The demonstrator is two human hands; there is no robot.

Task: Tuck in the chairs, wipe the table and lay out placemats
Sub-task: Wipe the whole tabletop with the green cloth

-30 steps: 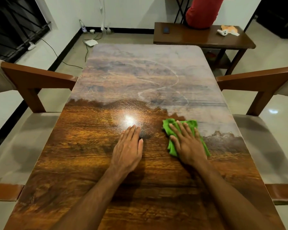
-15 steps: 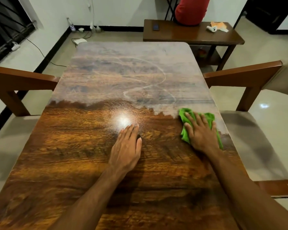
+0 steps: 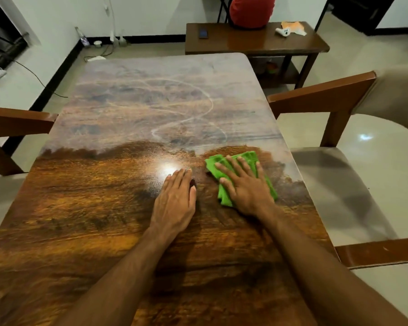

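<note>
The wooden table (image 3: 85, 222) fills the middle of the view; its near half is dark and glossy, its far half is dull and dusty with pale curved streaks. My right hand (image 3: 245, 189) presses flat with spread fingers on a folded green cloth (image 3: 224, 201) at the border between the two zones, right of centre. My left hand (image 3: 174, 201) rests flat on the bare tabletop just left of the cloth, fingers straight and together. A chair (image 3: 335, 191) with a beige seat stands at the table's right side, and another chair (image 3: 14, 123) at the left side.
A low brown side table (image 3: 250, 41) stands beyond the far end, with a dark phone (image 3: 203, 33), a small white and orange object (image 3: 290, 28) and a person in red (image 3: 252, 10) behind it. Cables and a white box lie on the floor at the far left.
My right hand slid the green cloth right toward the table's edge, then back left toward the middle. My left hand has stayed flat in about the same place.
</note>
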